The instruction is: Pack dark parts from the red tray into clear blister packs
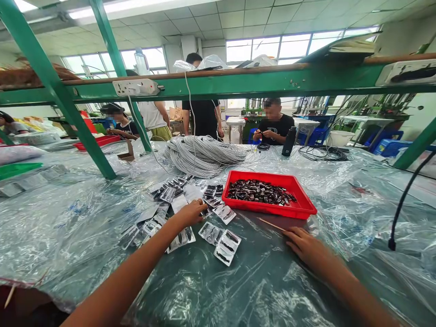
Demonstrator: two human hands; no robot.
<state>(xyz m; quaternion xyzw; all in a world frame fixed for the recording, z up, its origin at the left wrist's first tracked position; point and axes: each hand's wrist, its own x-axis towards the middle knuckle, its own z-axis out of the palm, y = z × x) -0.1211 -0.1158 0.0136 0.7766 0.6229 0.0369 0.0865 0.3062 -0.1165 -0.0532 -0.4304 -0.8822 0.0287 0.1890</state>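
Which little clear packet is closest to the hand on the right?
The front packet, lying just left of the right hand; the other packets lie farther left and farther back.

Small clear plastic packets (218, 238), each with a dark part inside, lie flat and scattered on the plastic-covered table, some overlapping. A thin wooden stick (271, 224) lies flat just in front of the red tray, slanting toward the right.

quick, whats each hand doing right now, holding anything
Left hand: fingers curled down onto the small clear packets, whether it grips one cannot be told.
Right hand: open, flat on the plastic sheet, holding nothing.
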